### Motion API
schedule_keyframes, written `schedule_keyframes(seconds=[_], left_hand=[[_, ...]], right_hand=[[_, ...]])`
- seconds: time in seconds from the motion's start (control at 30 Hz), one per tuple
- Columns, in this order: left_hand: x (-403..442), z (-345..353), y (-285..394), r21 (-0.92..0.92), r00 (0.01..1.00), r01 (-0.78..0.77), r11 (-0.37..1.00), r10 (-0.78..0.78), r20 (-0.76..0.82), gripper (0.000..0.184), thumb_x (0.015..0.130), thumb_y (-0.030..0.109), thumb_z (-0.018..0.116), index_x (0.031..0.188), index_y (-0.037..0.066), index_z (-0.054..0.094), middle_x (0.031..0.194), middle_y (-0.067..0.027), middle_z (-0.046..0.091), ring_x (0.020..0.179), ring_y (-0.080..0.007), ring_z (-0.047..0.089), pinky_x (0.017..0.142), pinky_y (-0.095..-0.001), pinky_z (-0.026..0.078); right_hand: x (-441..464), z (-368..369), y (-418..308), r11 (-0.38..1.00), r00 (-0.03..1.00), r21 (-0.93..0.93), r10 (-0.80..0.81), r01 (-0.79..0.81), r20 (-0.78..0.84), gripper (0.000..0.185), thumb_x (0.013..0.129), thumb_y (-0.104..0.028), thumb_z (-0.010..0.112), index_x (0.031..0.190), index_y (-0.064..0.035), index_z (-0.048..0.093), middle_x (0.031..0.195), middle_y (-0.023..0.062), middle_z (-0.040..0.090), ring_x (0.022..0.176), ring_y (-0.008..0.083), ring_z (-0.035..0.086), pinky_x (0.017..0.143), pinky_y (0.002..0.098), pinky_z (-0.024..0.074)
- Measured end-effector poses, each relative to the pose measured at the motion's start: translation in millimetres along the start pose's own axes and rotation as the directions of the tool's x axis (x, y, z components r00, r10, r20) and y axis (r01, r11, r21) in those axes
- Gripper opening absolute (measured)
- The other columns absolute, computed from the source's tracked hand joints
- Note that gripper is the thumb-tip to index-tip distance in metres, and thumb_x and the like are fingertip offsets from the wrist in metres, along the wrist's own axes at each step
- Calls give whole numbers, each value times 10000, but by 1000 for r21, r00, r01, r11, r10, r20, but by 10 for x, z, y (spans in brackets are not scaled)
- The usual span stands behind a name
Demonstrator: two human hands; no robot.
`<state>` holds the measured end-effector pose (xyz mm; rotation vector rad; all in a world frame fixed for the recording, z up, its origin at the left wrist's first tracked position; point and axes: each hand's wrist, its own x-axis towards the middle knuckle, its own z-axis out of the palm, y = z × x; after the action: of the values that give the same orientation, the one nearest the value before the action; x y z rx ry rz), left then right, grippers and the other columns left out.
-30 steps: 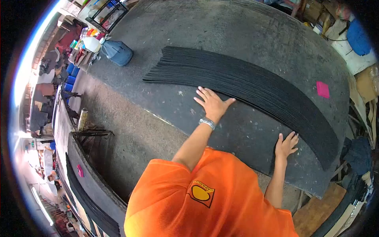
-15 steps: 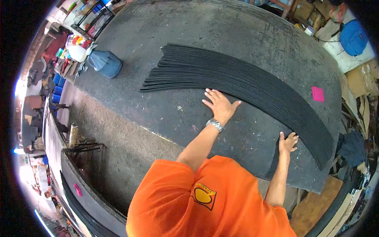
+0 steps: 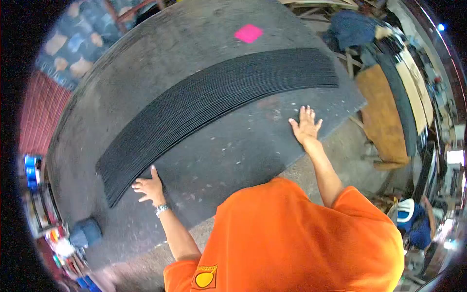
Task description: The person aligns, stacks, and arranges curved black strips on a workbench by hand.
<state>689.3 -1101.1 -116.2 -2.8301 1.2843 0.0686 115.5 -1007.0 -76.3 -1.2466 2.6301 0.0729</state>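
"On the table, what are you seeing?"

"I am seeing the black strips lying together in one curve, and the pink square is lying beyond them."

"And is the left hand gripping them?"

"No, it is spreading its fingers, grasping nothing, and its fingertips are touching their near edge."

"What about the right hand?"

"That one is resting open on the table, apart from the strips, also holding nothing."
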Motion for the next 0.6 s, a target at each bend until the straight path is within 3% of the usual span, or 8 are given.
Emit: schedule_keyframes(seconds=[0.17,0.23,0.33,0.47,0.57,0.6], left_hand=[[-1065,-93,734,86,907,-420,903,415,78,1016,923,749,454,1561,-27,301,1630,-333,168,1528,-462,167,1098,-791,139],[-1484,-150,1100,-24,829,-553,833,553,76,991,917,691,535,1578,0,274,1644,-323,123,1536,-464,131,1116,-777,111],[-1896,-321,1630,-291,687,-707,645,725,-61,982,887,527,699,1606,54,225,1665,-301,26,1549,-453,64,1134,-760,54],[-1792,-470,2271,-379,561,-812,444,773,-296,916,941,478,660,1598,18,217,1646,-336,45,1543,-470,54,1175,-692,112],[-1715,-588,2711,-345,521,-838,423,808,-276,958,925,496,674,1604,19,194,1650,-332,35,1541,-477,58,1191,-664,114],[-1770,-616,2828,-314,441,-880,357,859,-260,1010,891,505,707,1608,24,182,1654,-326,27,1541,-479,53,1197,-658,98]], right_hand=[[556,-73,72,998,999,45,-34,35,-28,838,983,-579,485,1598,-64,243,1687,145,174,1565,315,131,1207,671,61],[912,-45,-17,990,993,88,-100,106,-66,857,984,-591,472,1597,-42,231,1686,162,164,1564,327,126,1206,673,61],[992,0,-268,996,999,83,-43,43,-7,931,980,-614,453,1585,40,182,1681,217,127,1568,349,83,1206,670,59],[636,-114,-81,978,982,104,-186,182,28,827,990,-544,491,1603,-65,213,1692,146,131,1563,332,103,1186,709,50],[478,-32,231,967,976,130,-217,217,-18,774,984,-516,525,1575,-76,289,1656,151,226,1542,339,168,1179,719,52],[455,-31,342,971,980,134,-197,199,-30,773,983,-518,525,1572,-73,297,1654,151,233,1541,340,171,1178,720,53]])
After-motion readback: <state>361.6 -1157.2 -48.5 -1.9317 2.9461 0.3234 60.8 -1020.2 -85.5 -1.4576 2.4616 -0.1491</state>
